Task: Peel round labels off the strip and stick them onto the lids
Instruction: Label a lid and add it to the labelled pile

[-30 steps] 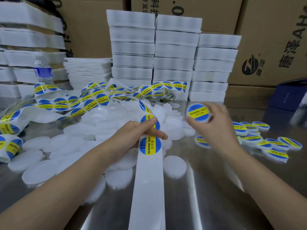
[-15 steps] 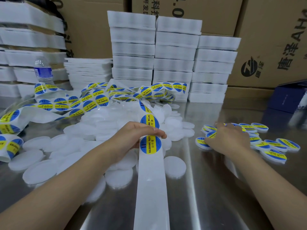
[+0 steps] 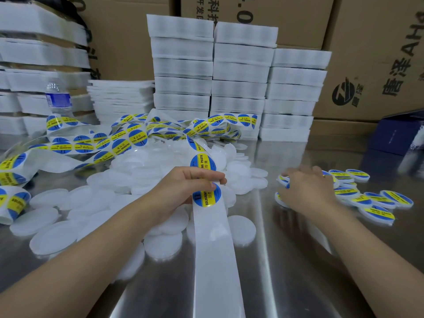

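- The left hand (image 3: 181,191) grips the strip (image 3: 215,260) near the middle of the counter (image 3: 293,267). Its fingers (image 3: 206,175) are curled across the top of the strip and the thumb presses from below.
- Just under that thumb sits a round label (image 3: 206,196), blue with a yellow band that reads "SOLDERING PASTE" in black. The smaller marks on its blue part are too small to read.
- Below this label the strip is bare white backing that runs toward the camera and off the lower edge.
- Above the left hand the strip climbs over the plain lids (image 3: 128,180), a heap of white discs. It joins loose coils of strip (image 3: 128,140) at the back left, all carrying the same "SOLDERING PASTE" print.
- The right hand (image 3: 307,191) lies palm down on the near edge of the labelled lids (image 3: 378,199), which are spread over the right side of the counter.
- Its fingers (image 3: 298,173) are blurred, so whether they hold a lid cannot be told.
- A water bottle (image 3: 57,97) with a blue wrapper stands at the back left. Its print is unreadable.
- White stacks (image 3: 241,76) stand behind the lids.
- A cardboard box (image 3: 378,53) on the right carries a round black logo, the characters "唐泽" and the letters "AH".
- Another box (image 3: 229,8) at the top shows cut-off Chinese characters and digits.
- A dark blue box (image 3: 399,134) sits at the far right.
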`<action>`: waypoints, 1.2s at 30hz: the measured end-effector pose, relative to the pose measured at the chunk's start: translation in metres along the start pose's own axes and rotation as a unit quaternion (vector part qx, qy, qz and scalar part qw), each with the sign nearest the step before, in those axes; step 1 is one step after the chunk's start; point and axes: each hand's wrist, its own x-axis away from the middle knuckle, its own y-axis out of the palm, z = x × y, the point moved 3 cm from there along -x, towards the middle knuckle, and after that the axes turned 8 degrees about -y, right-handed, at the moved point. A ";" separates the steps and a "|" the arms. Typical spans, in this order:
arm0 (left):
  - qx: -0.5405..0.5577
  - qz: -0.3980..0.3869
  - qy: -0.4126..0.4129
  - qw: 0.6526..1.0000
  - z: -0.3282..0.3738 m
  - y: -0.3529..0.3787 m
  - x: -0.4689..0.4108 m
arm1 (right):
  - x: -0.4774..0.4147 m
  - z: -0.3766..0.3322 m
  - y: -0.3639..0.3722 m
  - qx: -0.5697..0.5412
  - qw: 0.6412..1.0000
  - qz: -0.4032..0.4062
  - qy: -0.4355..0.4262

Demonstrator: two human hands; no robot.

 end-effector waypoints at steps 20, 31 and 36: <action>-0.059 -0.017 0.030 0.998 -0.003 0.002 -0.004 | 0.052 -0.085 -0.034 -0.268 0.892 0.147 -0.333; -0.074 -0.035 0.013 0.997 -0.008 0.000 -0.007 | 0.049 -0.085 -0.025 -0.290 0.888 0.174 -0.311; -0.070 -0.052 0.007 0.996 -0.009 0.001 -0.008 | 0.049 -0.087 -0.024 -0.299 0.892 0.168 -0.294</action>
